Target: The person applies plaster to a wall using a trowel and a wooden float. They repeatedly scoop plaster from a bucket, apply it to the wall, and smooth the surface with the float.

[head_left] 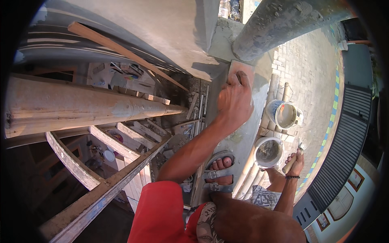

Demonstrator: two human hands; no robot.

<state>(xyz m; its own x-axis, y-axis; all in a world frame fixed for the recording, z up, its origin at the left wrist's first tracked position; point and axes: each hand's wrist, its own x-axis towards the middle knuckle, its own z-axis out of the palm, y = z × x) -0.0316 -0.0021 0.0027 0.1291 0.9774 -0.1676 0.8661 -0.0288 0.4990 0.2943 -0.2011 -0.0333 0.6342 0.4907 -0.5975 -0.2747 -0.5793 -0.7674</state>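
Note:
My left hand point(235, 97) is gripped on a pinkish flat float point(244, 69), held against the narrow concrete ledge point(243, 137) beside the base of a grey round column point(275, 28). At the right, my right hand point(296, 165), with a dark bead bracelet at the wrist, grips the pale handle of a trowel point(290, 161); its metal blade is only partly visible. A white bucket of grey mix point(268, 152) stands just left of that hand, and another bucket point(283, 114) sits above it. My sandalled foot point(221, 174) rests on the ledge below the float.
Bamboo poles point(247, 183) lie along the ledge's right side. Left is a drop crossed by a thick bamboo pole point(69, 109), a wooden frame point(105, 139) and a leaning plank point(125, 54). Far below right are a paved yard point(316, 69) and a dark slatted gate point(336, 154).

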